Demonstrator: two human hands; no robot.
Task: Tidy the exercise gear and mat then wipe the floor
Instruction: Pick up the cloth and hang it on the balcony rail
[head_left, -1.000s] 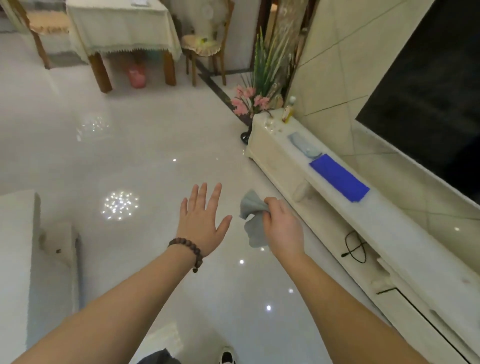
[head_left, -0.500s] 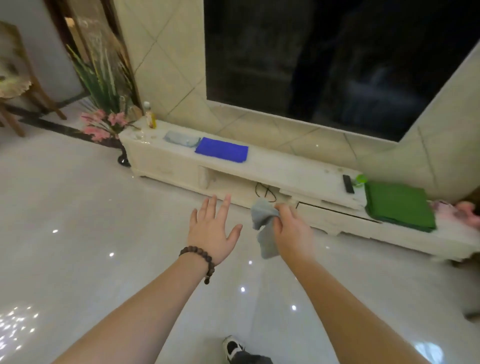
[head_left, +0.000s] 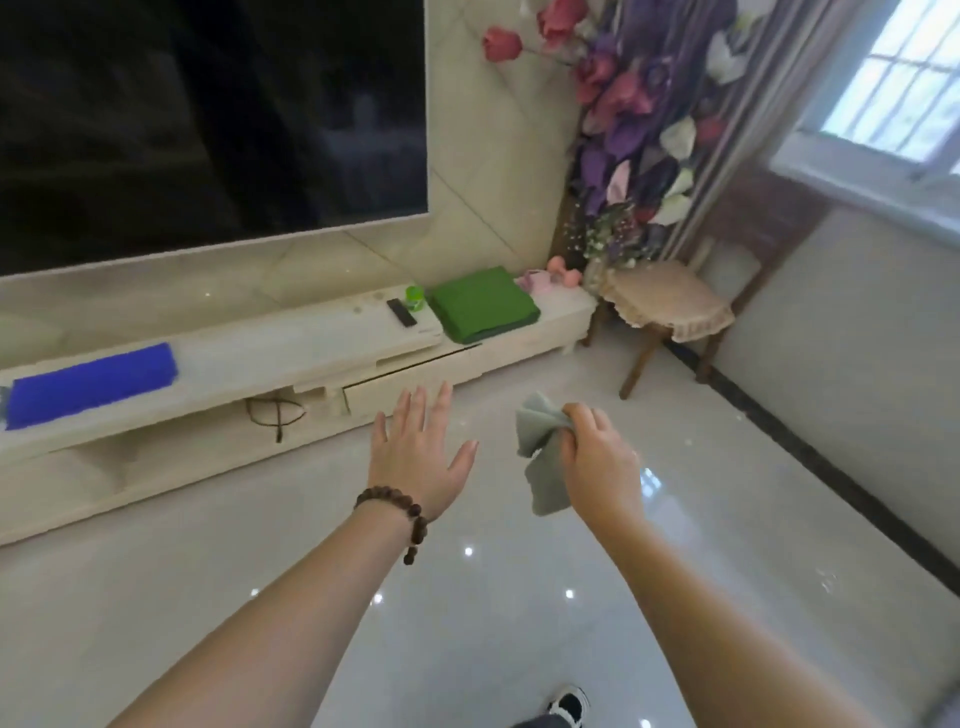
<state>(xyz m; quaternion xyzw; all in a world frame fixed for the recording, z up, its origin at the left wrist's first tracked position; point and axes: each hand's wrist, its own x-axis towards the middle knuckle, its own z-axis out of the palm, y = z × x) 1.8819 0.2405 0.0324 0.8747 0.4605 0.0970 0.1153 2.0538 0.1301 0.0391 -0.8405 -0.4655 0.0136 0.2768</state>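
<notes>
My right hand (head_left: 600, 457) grips a crumpled grey cloth (head_left: 540, 457), held in the air above the glossy white floor (head_left: 467, 597). My left hand (head_left: 421, 452) is stretched out flat with straight, spread fingers and holds nothing; a bead bracelet sits on its wrist. A folded green mat (head_left: 480, 304) lies on the right part of the low white TV cabinet (head_left: 291, 353). Pink dumbbells (head_left: 558, 275) rest at the cabinet's far right end. A blue cloth (head_left: 91, 384) lies on the cabinet's left part.
A large dark TV (head_left: 208, 119) hangs above the cabinet. A black remote (head_left: 401, 313) and a small green item (head_left: 414, 296) lie beside the mat. A wooden chair (head_left: 665, 312) with a frilled cushion stands right of the cabinet, below artificial flowers (head_left: 628, 130). A window (head_left: 893, 78) is at top right.
My view has swung right along the cabinet, bringing the chair, flowers and window into sight. Both hands keep their pose, the right still gripping the grey cloth.
</notes>
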